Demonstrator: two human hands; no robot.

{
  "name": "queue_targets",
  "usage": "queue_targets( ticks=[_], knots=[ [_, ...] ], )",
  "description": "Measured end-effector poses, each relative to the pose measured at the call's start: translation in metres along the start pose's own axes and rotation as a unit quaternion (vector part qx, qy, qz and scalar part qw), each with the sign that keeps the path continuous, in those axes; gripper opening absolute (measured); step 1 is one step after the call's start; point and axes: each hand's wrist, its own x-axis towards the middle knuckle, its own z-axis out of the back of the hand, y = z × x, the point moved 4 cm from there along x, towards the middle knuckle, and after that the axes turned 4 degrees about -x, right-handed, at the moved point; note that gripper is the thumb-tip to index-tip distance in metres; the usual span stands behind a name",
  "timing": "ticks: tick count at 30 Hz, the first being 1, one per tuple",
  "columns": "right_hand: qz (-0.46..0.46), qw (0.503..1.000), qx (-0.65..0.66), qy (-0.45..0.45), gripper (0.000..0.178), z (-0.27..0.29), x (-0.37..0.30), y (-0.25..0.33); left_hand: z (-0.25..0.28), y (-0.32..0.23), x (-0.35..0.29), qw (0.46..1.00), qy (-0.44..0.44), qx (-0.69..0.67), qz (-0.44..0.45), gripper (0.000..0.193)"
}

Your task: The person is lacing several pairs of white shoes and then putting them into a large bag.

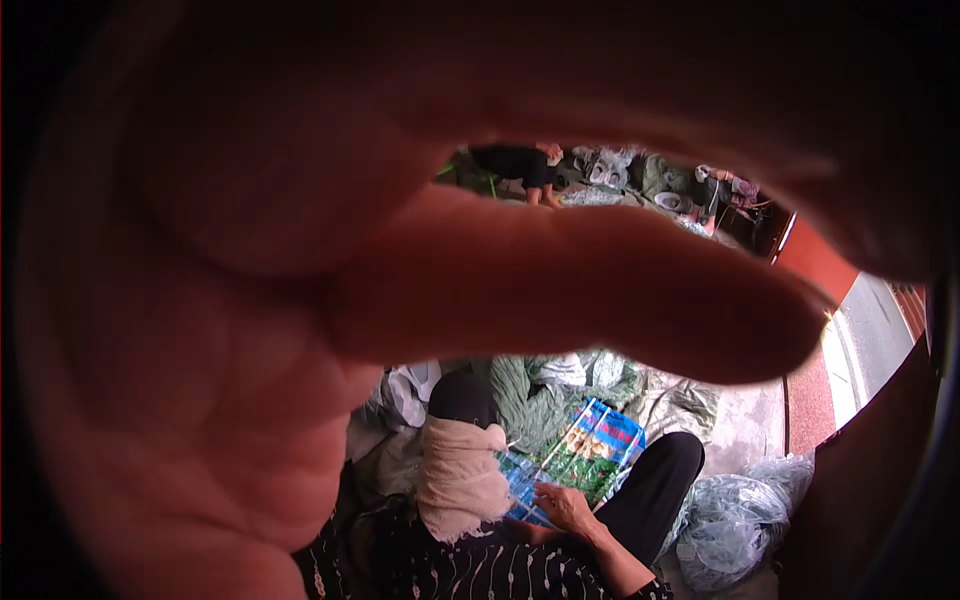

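A big, blurred hand covers most of the head view. It looks to be my left hand (pixel 230 380), its palm toward the lens at left and its fingers stretched to the right. One straight finger stands apart from those above, and nothing shows in its grasp. Below, my right hand (pixel 566 508) rests with fingers extended on the blue lower part of a printed plastic sack (pixel 600 450). This blue and green sack lies across my lap between my knees. A beige cloth (pixel 455 485) wraps my left knee; black trousers cover the right one (pixel 675 465).
Green netting (pixel 525 400) lies heaped beyond the sack. A clear plastic bag (pixel 735 530) sits to the right of my knee. Farther off are another person's legs (pixel 535 180), more plastic bundles and a white basin (pixel 668 201). A dark shape at the right edge is unclear.
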Motion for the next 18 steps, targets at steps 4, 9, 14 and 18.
queue_targets(
  ticks=[4,9,14,18],
  knots=[
    [0.045,0.994,-0.100,0.005,0.030,-0.020,-0.005,-0.021,-0.157,0.033,0.033,0.999,-0.006,-0.025,-0.036,0.091],
    [0.006,0.993,-0.116,0.035,0.030,-0.013,-0.007,-0.013,-0.155,0.044,0.020,0.997,0.001,-0.067,-0.042,0.091],
    [0.035,0.984,-0.157,0.077,0.026,-0.022,-0.004,-0.021,-0.156,0.006,-0.050,0.996,0.000,-0.089,0.016,0.091],
    [0.101,0.986,-0.104,0.082,0.028,-0.025,0.006,0.001,-0.273,0.032,0.001,0.994,-0.004,-0.100,0.052,0.092]
  ],
)
